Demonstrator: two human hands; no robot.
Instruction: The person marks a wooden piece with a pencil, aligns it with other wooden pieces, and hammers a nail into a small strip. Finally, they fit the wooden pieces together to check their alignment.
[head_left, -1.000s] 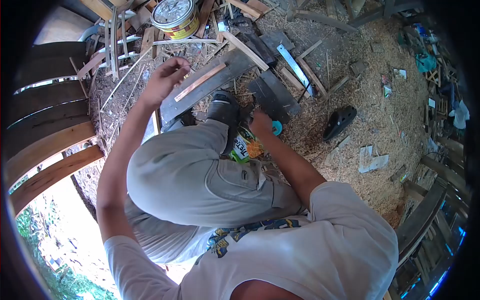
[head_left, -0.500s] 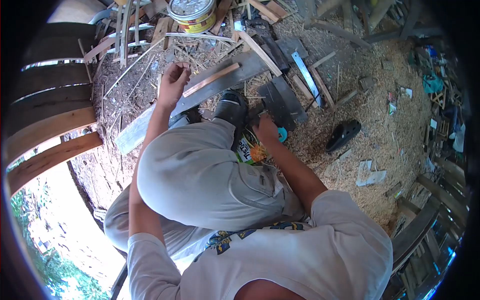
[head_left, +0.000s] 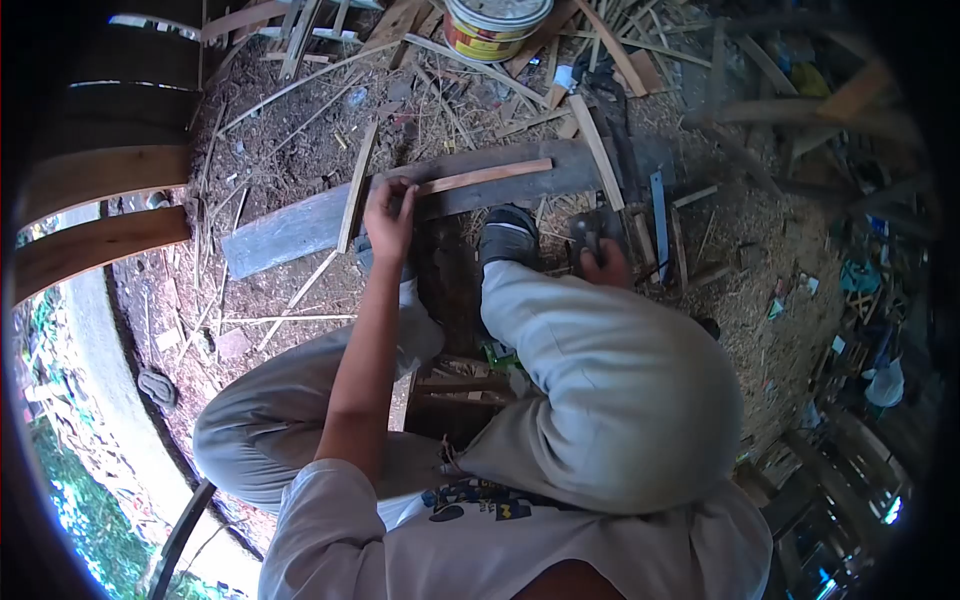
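My left hand point(head_left: 392, 215) is at the left end of a thin wooden strip point(head_left: 490, 176). Its thumb and fingers are pinched together, and anything small between them is too fine to make out. The strip lies along a wide grey plank point(head_left: 290, 240) on the ground. Beyond my right knee, my right hand point(head_left: 610, 267) is closed around a dark hammer-like tool point(head_left: 588, 232), partly hidden and hard to make out. A dark shoe point(head_left: 509, 235) rests just in front of the plank, between my hands.
A paint bucket point(head_left: 492, 32) stands beyond the plank. Another strip point(head_left: 358, 188) crosses the plank's left part, and a light stick point(head_left: 597, 150) crosses farther right. A flat metal blade point(head_left: 660, 225) lies at the right. Shavings and scraps cover the ground.
My left hand has come down onto the strip's left end. My right leg has swung right, and my right hand has shifted right with the dark tool. The view has turned and moved.
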